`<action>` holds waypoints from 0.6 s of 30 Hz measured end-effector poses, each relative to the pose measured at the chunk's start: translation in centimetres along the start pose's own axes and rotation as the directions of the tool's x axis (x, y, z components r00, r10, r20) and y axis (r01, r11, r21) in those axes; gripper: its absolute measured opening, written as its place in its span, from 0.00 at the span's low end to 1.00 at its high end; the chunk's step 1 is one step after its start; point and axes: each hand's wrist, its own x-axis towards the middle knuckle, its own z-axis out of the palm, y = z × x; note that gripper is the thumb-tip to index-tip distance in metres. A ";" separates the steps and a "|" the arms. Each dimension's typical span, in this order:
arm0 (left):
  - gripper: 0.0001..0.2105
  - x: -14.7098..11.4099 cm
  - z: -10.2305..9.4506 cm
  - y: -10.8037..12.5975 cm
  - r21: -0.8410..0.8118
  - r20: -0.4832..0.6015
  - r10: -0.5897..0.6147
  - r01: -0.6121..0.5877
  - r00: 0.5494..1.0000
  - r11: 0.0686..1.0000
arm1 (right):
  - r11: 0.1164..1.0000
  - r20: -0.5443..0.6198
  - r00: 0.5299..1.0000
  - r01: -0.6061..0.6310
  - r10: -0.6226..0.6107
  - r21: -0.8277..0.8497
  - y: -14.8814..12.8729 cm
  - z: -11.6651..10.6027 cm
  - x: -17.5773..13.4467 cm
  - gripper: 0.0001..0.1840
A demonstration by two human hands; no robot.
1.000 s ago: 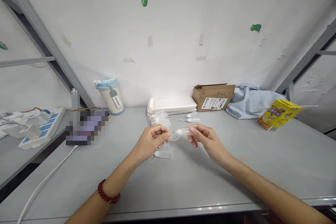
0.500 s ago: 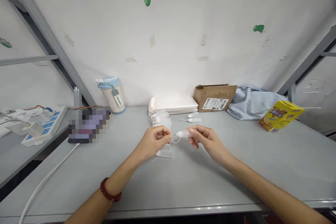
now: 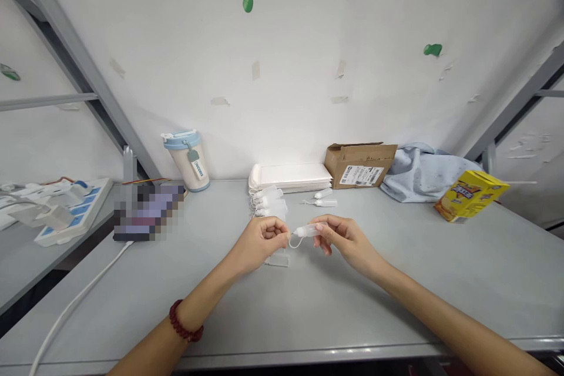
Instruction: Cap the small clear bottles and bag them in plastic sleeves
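Note:
In my right hand (image 3: 341, 241) a small translucent needle-tip squeeze bottle (image 3: 307, 230) is pinched between thumb and fingers, its nozzle pointing left. A thin white strap loops down from its neck to the fingertips of my left hand (image 3: 267, 241). Those fingertips are pressed together at the nozzle's end, on what appears to be the strap's small cap, mostly hidden by them. Behind and beneath my left hand lie several similar bottles (image 3: 269, 204) in a column. One more bottle (image 3: 278, 260) shows just below its fingers, partly covered.
Two bottles (image 3: 326, 202) lie apart behind my right hand. White padded envelopes (image 3: 291, 175) are stacked by the wall, beside a cardboard box (image 3: 361, 165), a blue cloth (image 3: 423, 173) and a yellow carton (image 3: 471, 197). Leftward stand a tumbler (image 3: 187, 158), a phone (image 3: 150, 211) and a power strip (image 3: 74, 214).
Both hands have come slightly lower in view. The held bottle has shifted a little left and down, its nozzle end nearer my left fingertips and its body slightly more tilted.

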 end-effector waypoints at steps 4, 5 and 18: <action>0.06 0.0 0.1 -0.1 0.008 0.009 0.002 -0.002 1.000 1.000 | 1.000 0.015 1.000 0.005 -0.005 0.000 0.0 -0.1 0.0 0.16; 0.06 0.0 0.1 -0.1 0.010 0.010 0.000 0.000 1.000 1.000 | 1.000 0.017 1.000 0.005 -0.005 -0.001 0.0 -0.1 0.0 0.16; 0.12 0.9 -1.7 -0.7 -0.014 0.010 0.008 -0.008 1.000 1.000 | 1.000 -0.039 0.999 0.028 -0.028 0.007 0.4 0.1 0.6 0.19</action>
